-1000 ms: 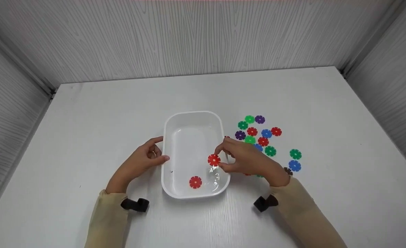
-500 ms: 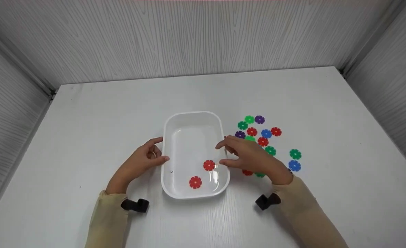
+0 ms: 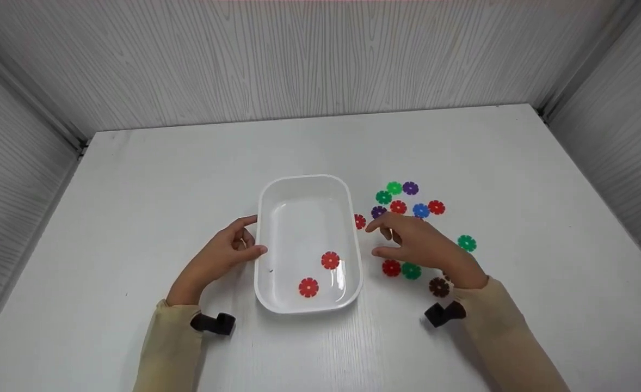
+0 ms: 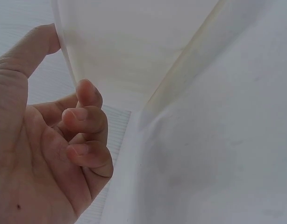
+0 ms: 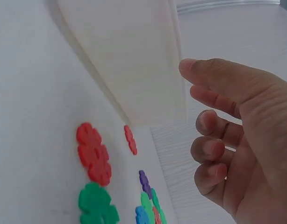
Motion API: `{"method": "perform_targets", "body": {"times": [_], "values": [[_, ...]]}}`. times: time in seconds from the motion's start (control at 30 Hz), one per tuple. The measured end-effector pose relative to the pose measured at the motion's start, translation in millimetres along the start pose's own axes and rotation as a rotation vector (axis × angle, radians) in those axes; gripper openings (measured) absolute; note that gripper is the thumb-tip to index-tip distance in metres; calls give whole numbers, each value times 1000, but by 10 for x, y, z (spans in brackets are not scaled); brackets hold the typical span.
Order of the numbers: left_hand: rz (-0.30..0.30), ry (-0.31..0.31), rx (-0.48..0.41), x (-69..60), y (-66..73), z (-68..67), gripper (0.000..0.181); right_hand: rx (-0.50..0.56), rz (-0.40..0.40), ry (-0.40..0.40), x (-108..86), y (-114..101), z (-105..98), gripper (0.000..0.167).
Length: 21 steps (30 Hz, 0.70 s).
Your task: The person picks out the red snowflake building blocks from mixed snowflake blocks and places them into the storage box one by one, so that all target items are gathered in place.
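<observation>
A white plastic tray (image 3: pixel 304 228) lies in the middle of the head view, with two red flower-shaped discs (image 3: pixel 308 287) on its floor. My left hand (image 3: pixel 225 253) holds the tray's left side, thumb at the rim and fingers against the outer wall. The left wrist view shows that thumb (image 4: pixel 45 39) touching the rim. Just right of the tray, my right hand (image 3: pixel 421 245) hovers over loose discs, thumb and index finger apart. Nothing is between its fingers (image 5: pixel 209 147) in the right wrist view. The hand hides part of the disc group.
Several plastic discs in green (image 3: pixel 383 197), purple (image 3: pixel 410 188), blue (image 3: pixel 421 210) and red (image 3: pixel 391 268) lie on the white table right of the tray. A brown disc (image 3: pixel 439 287) is near the right wrist. One red disc (image 3: pixel 359 221) sits by the tray's right wall.
My right hand has let go of a red disc, which now lies in the tray beside the other. The hand has moved right, out over the loose discs. My left hand stays put.
</observation>
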State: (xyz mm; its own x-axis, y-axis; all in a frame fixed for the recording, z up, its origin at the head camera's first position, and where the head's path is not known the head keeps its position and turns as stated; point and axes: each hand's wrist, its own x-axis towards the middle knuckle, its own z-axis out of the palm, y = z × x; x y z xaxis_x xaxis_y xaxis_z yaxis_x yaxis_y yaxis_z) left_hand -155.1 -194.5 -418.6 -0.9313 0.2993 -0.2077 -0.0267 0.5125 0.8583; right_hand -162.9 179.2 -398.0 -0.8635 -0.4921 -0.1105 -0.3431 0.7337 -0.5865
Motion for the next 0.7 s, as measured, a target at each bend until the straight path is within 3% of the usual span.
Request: {"method": "perform_targets", "body": {"times": [0.17,0.43,0.7], "values": [[-4,0,6,-7,-3,11,70,-69,62,-51,-75,126,1,49],[-6,5,14,-12,-2,3,70,-76,151,-119,-156,234,10,50],[2,3,3,-1,-5,4,70,-149,98,-156,-181,240,25,49]]}}
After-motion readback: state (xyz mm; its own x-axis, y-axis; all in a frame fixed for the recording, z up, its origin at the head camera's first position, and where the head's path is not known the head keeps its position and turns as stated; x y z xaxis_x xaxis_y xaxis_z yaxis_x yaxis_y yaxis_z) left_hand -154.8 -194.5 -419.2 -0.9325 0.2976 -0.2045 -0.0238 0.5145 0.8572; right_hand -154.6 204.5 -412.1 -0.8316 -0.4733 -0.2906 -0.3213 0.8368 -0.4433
